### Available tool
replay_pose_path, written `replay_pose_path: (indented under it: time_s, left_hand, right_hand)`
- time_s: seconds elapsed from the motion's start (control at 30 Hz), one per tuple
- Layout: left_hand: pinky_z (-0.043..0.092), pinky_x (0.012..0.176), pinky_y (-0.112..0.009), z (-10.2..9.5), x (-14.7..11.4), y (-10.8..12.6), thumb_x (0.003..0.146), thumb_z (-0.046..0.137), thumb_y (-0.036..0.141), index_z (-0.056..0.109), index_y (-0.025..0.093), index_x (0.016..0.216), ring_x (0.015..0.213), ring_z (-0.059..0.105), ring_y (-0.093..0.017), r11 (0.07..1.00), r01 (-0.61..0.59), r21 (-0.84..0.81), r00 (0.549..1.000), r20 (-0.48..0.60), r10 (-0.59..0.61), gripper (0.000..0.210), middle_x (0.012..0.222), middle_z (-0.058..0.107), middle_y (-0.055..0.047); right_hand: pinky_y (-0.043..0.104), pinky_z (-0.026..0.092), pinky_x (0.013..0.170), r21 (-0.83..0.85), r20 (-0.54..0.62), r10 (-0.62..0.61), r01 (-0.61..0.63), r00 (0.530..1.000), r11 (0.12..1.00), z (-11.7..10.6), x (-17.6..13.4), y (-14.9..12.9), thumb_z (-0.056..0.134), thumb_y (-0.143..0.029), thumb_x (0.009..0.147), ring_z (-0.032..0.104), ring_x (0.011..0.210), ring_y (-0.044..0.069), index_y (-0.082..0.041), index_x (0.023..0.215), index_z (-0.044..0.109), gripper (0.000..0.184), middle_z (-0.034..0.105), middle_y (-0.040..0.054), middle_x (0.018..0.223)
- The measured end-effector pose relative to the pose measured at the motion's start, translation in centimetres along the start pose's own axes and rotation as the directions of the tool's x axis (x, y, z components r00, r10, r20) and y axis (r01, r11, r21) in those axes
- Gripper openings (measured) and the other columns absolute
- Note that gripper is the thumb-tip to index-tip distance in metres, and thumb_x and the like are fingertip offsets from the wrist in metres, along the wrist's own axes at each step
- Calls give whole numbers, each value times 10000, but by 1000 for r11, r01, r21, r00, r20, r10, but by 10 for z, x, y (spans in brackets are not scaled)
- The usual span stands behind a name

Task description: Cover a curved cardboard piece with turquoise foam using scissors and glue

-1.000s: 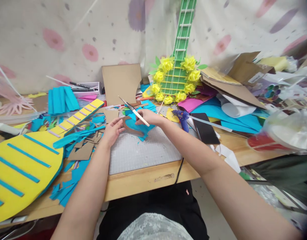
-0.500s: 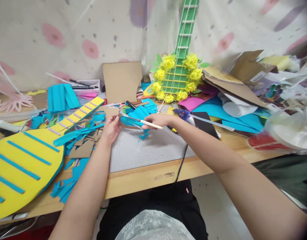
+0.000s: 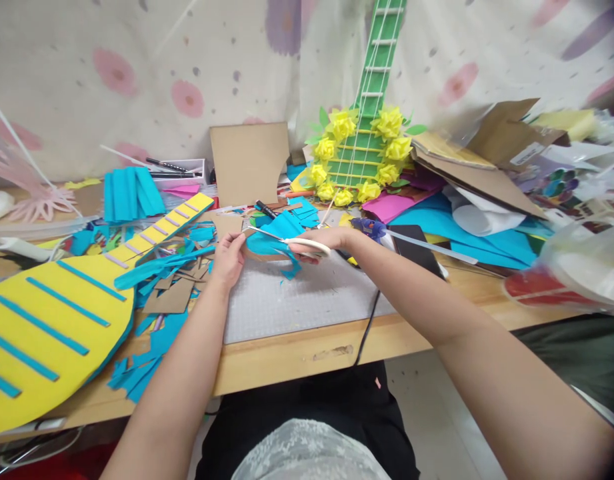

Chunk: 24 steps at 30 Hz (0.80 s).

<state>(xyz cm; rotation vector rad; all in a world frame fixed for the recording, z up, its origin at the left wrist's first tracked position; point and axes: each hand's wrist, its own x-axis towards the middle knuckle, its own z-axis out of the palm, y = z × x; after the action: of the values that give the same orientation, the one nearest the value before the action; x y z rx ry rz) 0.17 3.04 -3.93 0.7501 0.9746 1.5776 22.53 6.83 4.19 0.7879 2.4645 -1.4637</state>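
My left hand (image 3: 230,259) pinches the left end of a small cardboard piece covered with blue paper (image 3: 261,246). Its brown edge shows along the bottom, and a ragged blue scrap (image 3: 291,272) dangles at its right side. White-handled scissors (image 3: 314,247) are in my right hand (image 3: 327,239), with fingers wrapped around the loops. Their metal blades point left across the blue paper, the tip close to my left fingertips. Both hands are above a grey cutting mat (image 3: 281,307).
A yellow cardboard guitar shape (image 3: 41,340) with blue strips lies at left, beside blue and brown scraps (image 3: 169,300). Behind stands a green guitar (image 3: 371,100) with yellow flowers. A blue glue gun (image 3: 369,228) and a plastic-covered red tub (image 3: 531,287) are at right.
The scissors have turned in my right hand, so their handle loops show more widely. My left hand keeps its pinch on the piece. The whole view has shifted slightly.
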Motion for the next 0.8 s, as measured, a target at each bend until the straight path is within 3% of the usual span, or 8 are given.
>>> replay_pose_path:
  time_s: [0.8]
  left_hand:
    - [442,577,-218,-1,-1,-1,609,713,269,481,191,696,563,558,-91,1000,-7,25,1000,-2,7,260,603,576,54]
  right_hand:
    - [215,358,471,73,-107,-1,9,994,997,7,1,12,423,-678,758,436,458,67,-142,629,500,557,490,-22,507]
